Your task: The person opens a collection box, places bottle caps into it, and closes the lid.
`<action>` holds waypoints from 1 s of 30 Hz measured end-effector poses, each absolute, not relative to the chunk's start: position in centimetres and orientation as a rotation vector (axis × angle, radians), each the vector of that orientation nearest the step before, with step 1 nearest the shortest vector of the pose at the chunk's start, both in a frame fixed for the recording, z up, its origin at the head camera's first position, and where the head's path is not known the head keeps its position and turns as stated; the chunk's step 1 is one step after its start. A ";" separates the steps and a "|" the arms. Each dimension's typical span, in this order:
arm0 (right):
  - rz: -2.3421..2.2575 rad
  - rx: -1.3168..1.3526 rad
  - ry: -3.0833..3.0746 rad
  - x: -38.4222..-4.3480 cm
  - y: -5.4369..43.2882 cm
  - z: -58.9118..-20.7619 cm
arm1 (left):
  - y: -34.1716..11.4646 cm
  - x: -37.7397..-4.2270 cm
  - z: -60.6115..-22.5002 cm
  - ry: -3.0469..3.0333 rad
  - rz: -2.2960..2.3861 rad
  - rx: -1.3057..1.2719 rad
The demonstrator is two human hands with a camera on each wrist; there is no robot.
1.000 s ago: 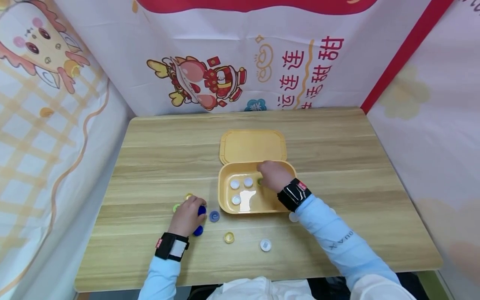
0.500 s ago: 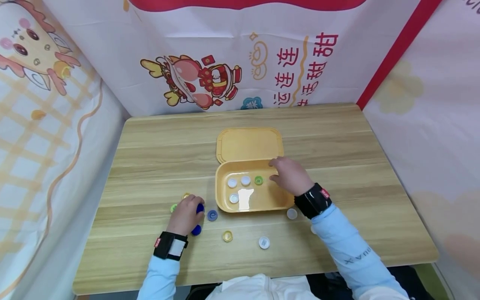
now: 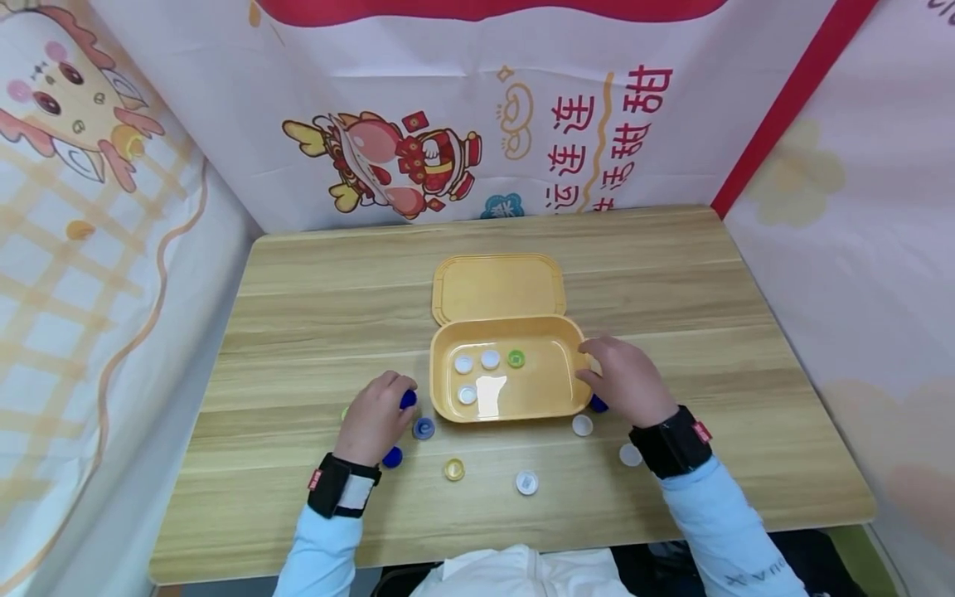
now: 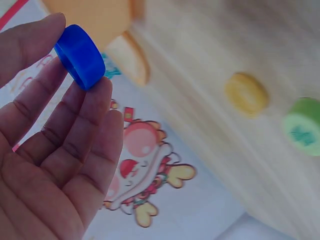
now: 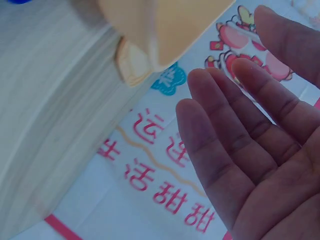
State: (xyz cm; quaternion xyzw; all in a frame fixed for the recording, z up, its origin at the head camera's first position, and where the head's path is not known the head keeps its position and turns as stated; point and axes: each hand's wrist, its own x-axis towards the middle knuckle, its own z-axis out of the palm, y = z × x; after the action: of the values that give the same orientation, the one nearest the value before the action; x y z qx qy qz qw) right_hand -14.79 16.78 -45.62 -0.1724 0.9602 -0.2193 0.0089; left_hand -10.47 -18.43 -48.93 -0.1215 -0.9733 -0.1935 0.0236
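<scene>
My left hand [image 3: 375, 419] pinches a blue bottle cap [image 4: 82, 57] between thumb and fingers, left of the yellow box [image 3: 552, 408]. Empty and with its fingers apart, my right hand [image 3: 627, 380] hovers by the box's right wall. Inside the box lie several white caps [image 3: 490, 359] and a green cap [image 3: 516, 358]. Another blue cap [image 3: 598, 404] shows partly under the right hand. Below the left hand, a dark blue cap [image 3: 392, 457] and a lighter blue cap [image 3: 424, 428] lie on the table. The left wrist view also has a yellow cap [image 4: 246, 94] and a light green cap [image 4: 303, 127].
Behind the box lies its yellow lid [image 3: 498, 286], flat on the wooden table [image 3: 313, 307]. Toward the front are a yellow ring-like cap [image 3: 453, 469] and a white cap [image 3: 526, 482]. More white caps [image 3: 582, 425] lie near the right wrist. Printed cloth walls [image 3: 418, 50] surround the table.
My right hand has let go of the green cap inside the box and moved right, out past its wall. My left hand has lifted a little with the blue cap.
</scene>
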 end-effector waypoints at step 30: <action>-0.726 -0.217 3.010 -12.0 21.9 -46.4 | -9.4 -15.0 -48.8 -2.913 -0.540 -0.814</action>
State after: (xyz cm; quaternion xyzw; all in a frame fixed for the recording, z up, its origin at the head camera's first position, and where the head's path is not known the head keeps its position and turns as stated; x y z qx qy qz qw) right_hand -12.02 21.92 -46.43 -0.0698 0.9696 -0.2339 0.0188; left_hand -14.99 -9.45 -48.82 -0.2646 -0.9476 -0.1758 0.0345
